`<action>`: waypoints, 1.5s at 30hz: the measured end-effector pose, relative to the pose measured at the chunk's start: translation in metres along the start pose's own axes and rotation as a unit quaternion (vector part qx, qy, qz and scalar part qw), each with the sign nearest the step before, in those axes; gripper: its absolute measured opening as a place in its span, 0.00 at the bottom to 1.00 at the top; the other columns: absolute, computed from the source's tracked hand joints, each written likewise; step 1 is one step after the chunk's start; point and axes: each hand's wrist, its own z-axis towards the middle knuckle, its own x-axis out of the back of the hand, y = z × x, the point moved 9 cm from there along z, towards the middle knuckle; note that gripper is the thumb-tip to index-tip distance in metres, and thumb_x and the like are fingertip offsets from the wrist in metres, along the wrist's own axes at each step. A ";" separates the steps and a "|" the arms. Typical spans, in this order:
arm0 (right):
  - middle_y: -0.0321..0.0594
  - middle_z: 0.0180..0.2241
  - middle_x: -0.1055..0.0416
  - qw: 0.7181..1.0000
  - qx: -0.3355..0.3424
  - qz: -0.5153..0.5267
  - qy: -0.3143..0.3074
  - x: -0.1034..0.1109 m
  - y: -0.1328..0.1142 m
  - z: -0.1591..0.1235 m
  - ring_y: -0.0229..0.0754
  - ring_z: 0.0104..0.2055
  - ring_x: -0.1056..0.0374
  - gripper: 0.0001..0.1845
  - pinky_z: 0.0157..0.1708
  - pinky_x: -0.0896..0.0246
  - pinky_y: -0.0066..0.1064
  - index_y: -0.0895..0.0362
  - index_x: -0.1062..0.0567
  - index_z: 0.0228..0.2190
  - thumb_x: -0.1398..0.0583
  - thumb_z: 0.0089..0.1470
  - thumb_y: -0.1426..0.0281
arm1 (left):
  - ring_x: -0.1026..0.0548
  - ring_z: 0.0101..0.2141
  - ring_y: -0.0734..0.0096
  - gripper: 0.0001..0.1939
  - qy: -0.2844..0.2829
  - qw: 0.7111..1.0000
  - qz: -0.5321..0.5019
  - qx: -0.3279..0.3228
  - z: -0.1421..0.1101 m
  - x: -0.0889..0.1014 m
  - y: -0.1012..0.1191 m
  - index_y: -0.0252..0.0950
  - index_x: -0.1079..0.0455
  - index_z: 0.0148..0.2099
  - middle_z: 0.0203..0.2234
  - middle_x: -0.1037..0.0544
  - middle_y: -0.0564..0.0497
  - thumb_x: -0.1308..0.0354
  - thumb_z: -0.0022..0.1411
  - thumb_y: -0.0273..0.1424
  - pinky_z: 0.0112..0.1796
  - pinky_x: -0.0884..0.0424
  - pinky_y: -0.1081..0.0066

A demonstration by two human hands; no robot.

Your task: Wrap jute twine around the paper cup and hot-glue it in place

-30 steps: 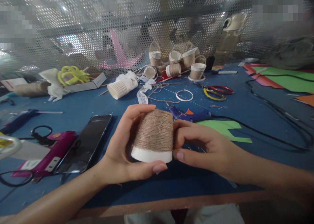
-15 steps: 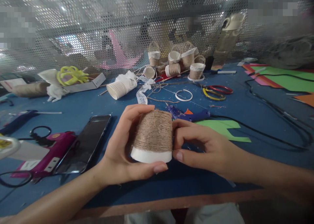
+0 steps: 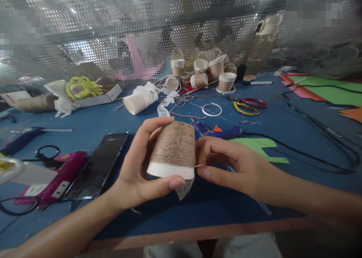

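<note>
So the cup wrapped in brown twine (image 3: 174, 147) is held up just over the near edge of the table, narrow end up, white band at the bottom. Left hand (image 3: 135, 167) is wrapped round it, thumb across the white band; most of those fingers are hidden behind the cup. Right hand (image 3: 237, 167) has thumb and forefinger pinched on a loose twine strand (image 3: 199, 165) at the cup's side, other fingers curled, tips hard to see. A lacy scrap (image 3: 185, 189) pokes out below, mostly covered, so can't tell if it's attached. Right hand also blocks part of the green paper (image 3: 258, 147) by the blue glue gun (image 3: 226, 132). Whatever's white at the left edge is cut off. Table (image 3: 203, 218) is blue and speckled with bits, and behind it there's a perforated metal screen (image 3: 98, 32), stuff beyond it all blurry.
</note>
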 end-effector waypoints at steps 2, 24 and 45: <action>0.37 0.43 0.28 0.999 0.000 0.029 0.015 0.004 0.002 0.000 0.40 0.47 0.29 0.05 0.48 0.32 0.34 0.54 0.28 0.37 0.37 0.64 0.67 | 0.20 0.47 0.54 0.38 0.014 1.000 -0.002 0.009 0.000 0.004 -0.003 0.46 0.38 0.65 0.51 0.22 0.46 0.28 0.57 0.44 0.44 0.17 0.59; 0.31 0.37 0.25 0.995 0.029 -0.080 0.044 0.013 0.000 -0.003 0.34 0.40 0.29 0.10 0.43 0.37 0.25 0.53 0.28 0.37 0.46 0.71 0.65 | 0.20 0.46 0.59 0.36 0.021 0.998 -0.025 0.052 -0.003 0.007 -0.011 0.43 0.36 0.65 0.49 0.21 0.47 0.29 0.59 0.43 0.43 0.20 0.65; 0.30 0.34 0.27 0.974 0.097 -0.205 0.011 0.003 -0.005 -0.001 0.31 0.37 0.32 0.08 0.39 0.40 0.23 0.54 0.28 0.32 0.41 0.63 0.76 | 0.27 0.52 0.52 0.41 -0.061 0.988 0.134 0.039 -0.004 0.003 -0.007 0.49 0.37 0.66 0.54 0.28 0.47 0.30 0.55 0.54 0.58 0.33 0.54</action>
